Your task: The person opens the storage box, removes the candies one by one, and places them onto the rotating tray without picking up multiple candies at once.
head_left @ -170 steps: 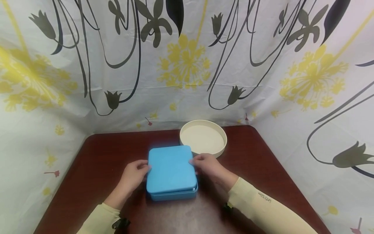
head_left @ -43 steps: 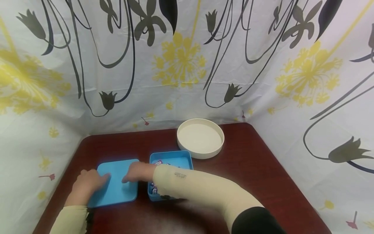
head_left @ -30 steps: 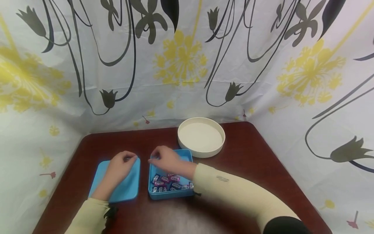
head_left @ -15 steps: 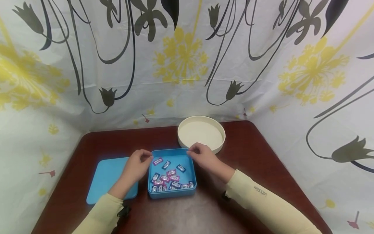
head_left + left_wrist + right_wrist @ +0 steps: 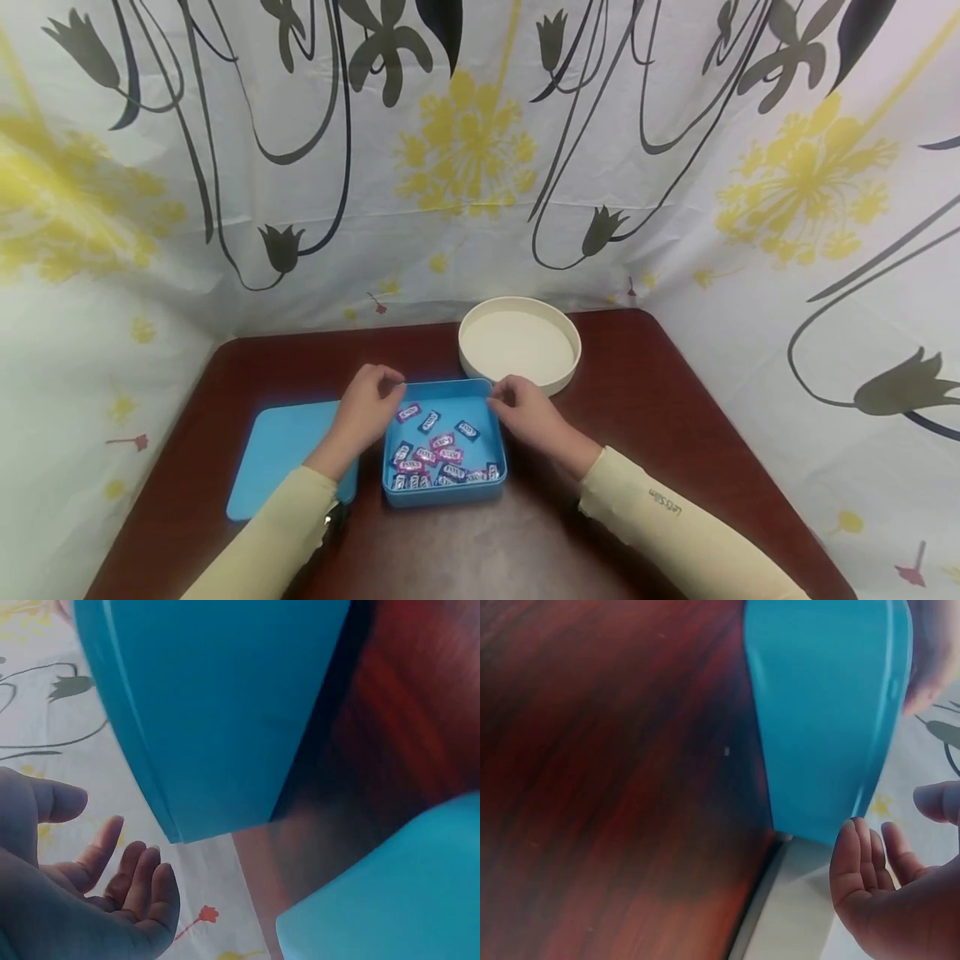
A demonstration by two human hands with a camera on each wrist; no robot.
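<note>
A blue rectangular box (image 5: 444,498) stands uncovered on the table, holding several small wrapped candies (image 5: 442,442) in pink and dark blue wrappers. Most of them lie toward its near side. My left hand (image 5: 363,417) is at the far left corner of the box; the left wrist view shows its thumb and fingers (image 5: 96,859) apart, loosely bent, with nothing between them. At the far right corner is my right hand (image 5: 534,423), its fingers (image 5: 847,859) likewise loosely bent and holding nothing. The flat blue lid (image 5: 281,454) lies left of the box, partly behind my left forearm.
A round cream tray (image 5: 517,342) sits behind the box, close to its far right corner. The dark red table (image 5: 637,492) is bordered at the back and sides by a flower-patterned cloth (image 5: 465,267).
Earlier, both hands held the lid on the box; it now lies at the left. My right hand has come back from the lid to the box. Lately the left hand has shifted slightly farther away.
</note>
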